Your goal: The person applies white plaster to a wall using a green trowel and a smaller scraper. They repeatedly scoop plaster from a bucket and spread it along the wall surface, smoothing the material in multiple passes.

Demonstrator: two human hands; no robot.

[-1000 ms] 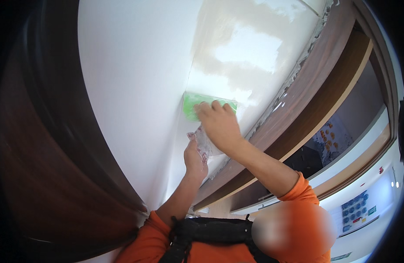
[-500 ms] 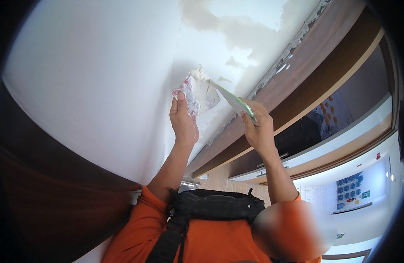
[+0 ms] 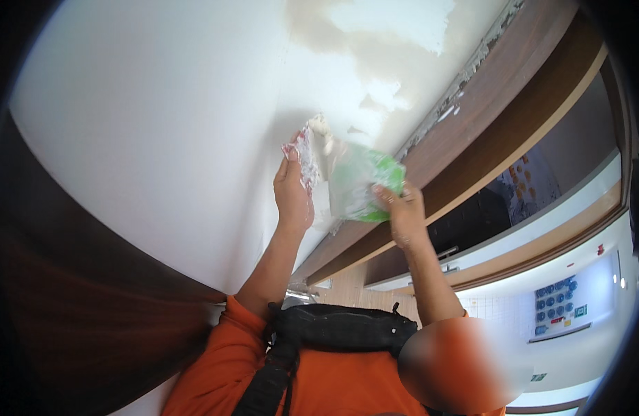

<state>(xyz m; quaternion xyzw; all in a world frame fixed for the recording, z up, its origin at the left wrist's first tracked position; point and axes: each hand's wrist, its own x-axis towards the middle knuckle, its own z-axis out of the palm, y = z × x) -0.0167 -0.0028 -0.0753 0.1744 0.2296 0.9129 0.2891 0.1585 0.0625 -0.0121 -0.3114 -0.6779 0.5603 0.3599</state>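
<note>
The left hand point(image 3: 293, 197) grips a red-and-white plaster-caked flat scraper point(image 3: 303, 158) against the white plastered wall point(image 3: 160, 125). The right hand point(image 3: 403, 211) pinches a green, plaster-smeared plastic trowel point(image 3: 364, 184), touching that scraper.

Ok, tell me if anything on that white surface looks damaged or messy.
Yes: uneven beige filler patches blotch the white surface near the brown trim, where it looks unfinished. The left hand holds a smeared scraper, the right hand a smeared green trowel.

Left hand point(image 3: 293, 197) with smeared scraper point(image 3: 302, 156), right hand point(image 3: 403, 215) with green trowel point(image 3: 364, 182).
</note>
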